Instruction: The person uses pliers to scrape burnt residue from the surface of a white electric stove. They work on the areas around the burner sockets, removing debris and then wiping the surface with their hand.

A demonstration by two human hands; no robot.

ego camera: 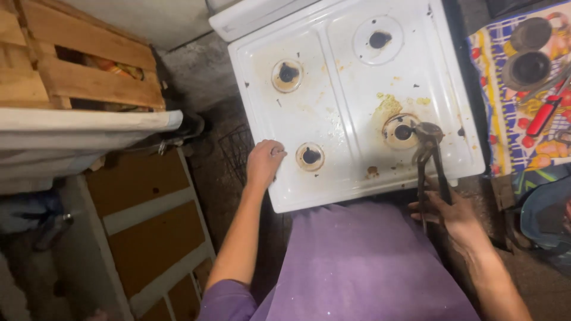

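A stained white stove top (351,89) with its burner caps taken off lies below me, showing four burner holes. My left hand (264,161) grips the stove's front left edge, beside the near left burner hole (310,156). My right hand (453,211) holds the handles of dark pliers (429,156). The pliers' jaws sit at the rim of the near right burner hole (401,131). A purple garment covers my body below the stove's front edge.
A wooden crate (77,59) rests on a white surface at the left, above brown cabinet panels (143,220). At the right, a patterned cloth (523,95) carries two round burner caps (526,53) and a red-handled tool (544,116).
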